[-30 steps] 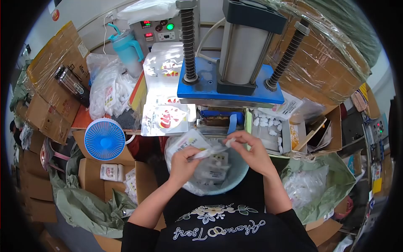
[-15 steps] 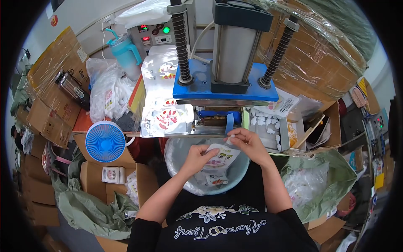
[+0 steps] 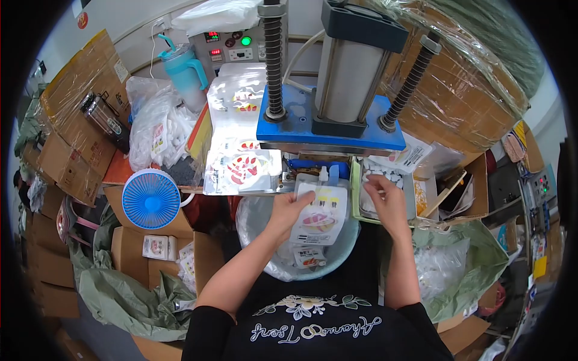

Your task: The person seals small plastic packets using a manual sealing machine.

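My left hand point(image 3: 289, 212) pinches the left edge of a white printed spout pouch point(image 3: 319, 221), held upright in front of the press. A small white spout point(image 3: 324, 174) stands up at the pouch's top edge, beside a blue strip point(image 3: 333, 174) on the machine. My right hand point(image 3: 388, 203) is over the near left side of a tray point(image 3: 409, 198) of small white plastic pieces point(image 3: 385, 172). Its thumb and fingertips are drawn together; whether a piece is between them is hard to make out. Below the held pouch, a light blue basin point(image 3: 346, 256) contains another printed pouch point(image 3: 309, 257).
The blue press plate point(image 3: 331, 129) hangs behind my hands between two spring posts. Flat printed pouches point(image 3: 244, 165) lie left of it. A blue fan point(image 3: 151, 199) and an open carton point(image 3: 129, 246) are on the left; a green sack point(image 3: 475, 253) is at right.
My right hand has left the pouch's top corner and moved right to the tray. My left hand has raised the pouch, now more upright with its spout showing. The view has shifted slightly.
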A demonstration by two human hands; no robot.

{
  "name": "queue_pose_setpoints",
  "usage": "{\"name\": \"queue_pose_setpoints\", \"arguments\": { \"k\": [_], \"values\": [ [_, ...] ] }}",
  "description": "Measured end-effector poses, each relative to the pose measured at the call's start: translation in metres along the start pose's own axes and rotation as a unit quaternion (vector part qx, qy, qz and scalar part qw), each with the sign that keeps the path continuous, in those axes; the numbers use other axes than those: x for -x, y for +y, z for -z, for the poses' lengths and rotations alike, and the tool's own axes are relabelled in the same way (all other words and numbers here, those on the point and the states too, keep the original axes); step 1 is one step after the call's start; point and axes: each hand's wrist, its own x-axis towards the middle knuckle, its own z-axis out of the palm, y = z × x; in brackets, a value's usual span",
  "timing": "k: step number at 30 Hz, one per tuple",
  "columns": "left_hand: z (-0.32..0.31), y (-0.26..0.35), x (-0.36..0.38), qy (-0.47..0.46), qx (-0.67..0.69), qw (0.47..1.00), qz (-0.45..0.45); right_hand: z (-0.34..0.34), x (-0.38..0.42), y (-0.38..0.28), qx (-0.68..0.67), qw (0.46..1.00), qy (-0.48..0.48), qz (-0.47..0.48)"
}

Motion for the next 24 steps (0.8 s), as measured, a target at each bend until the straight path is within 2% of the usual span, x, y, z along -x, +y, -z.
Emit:
{"name": "queue_pose_setpoints", "arguments": {
  "k": [1,3,4,5,7,10,11,12,13,14,15,16,17,18,19,21,22,24],
  "values": [
    [-0.002,0.004,-0.003,0.009,0.031,0.999,0.000,0.007,0.000,0.007,0.002,1.000,-0.001,0.002],
    [0.000,-0.003,-0.020,0.020,0.052,0.998,0.002,0.015,0.003,0.021,0.116,0.989,-0.095,-0.014],
    [0.002,-0.006,-0.027,0.020,0.062,0.998,0.005,0.015,0.005,0.022,0.118,0.982,-0.137,-0.049],
    [0.003,-0.009,-0.034,0.021,0.071,0.997,0.007,0.011,0.006,0.026,0.119,0.982,-0.136,-0.049],
    [0.002,-0.008,-0.038,0.032,0.083,0.996,0.010,-0.004,0.008,0.035,0.168,0.979,-0.113,0.013],
    [0.014,0.000,-0.034,0.025,0.027,0.999,-0.016,-0.010,0.008,0.044,0.119,0.988,-0.093,0.035],
    [0.020,0.014,-0.026,0.041,-0.161,0.984,-0.063,-0.012,0.007,0.048,0.107,0.990,-0.074,0.058],
    [0.025,0.028,-0.018,0.056,-0.343,0.931,-0.108,-0.014,0.006,0.052,0.102,0.990,-0.076,0.058],
    [0.029,0.034,-0.010,0.061,-0.346,0.930,-0.106,-0.016,0.005,0.057,0.052,0.997,-0.055,0.032],
    [0.033,0.037,0.000,0.191,-0.408,0.855,-0.258,-0.018,0.004,0.062,0.000,0.999,-0.035,0.005],
    [0.039,0.038,0.008,0.309,-0.452,0.736,-0.398,-0.019,0.003,0.066,-0.008,0.999,-0.038,0.007],
    [0.051,0.030,0.010,0.311,-0.459,0.732,-0.397,-0.019,0.004,0.071,-0.035,0.999,-0.027,0.013],
    [0.068,0.016,0.009,0.312,-0.535,0.683,-0.388,-0.019,0.004,0.074,-0.062,0.998,-0.017,0.019],
    [0.084,0.007,0.009,0.312,-0.605,0.629,-0.376,-0.019,0.003,0.075,-0.128,0.990,-0.037,-0.039],
    [0.098,0.005,0.011,0.313,-0.608,0.624,-0.378,-0.018,0.001,0.073,-0.134,0.990,-0.036,-0.037],
    [0.122,0.006,0.015,0.260,-0.589,0.661,-0.384,-0.017,0.003,0.070,-0.153,0.986,-0.016,-0.068],
    [0.119,0.020,0.019,0.259,-0.547,0.691,-0.396,-0.019,0.002,0.073,-0.175,0.982,-0.008,-0.078],
    [0.112,0.037,0.023,0.280,-0.520,0.691,-0.416,-0.018,0.003,0.070,-0.185,0.980,-0.005,-0.066]
  ]
}}
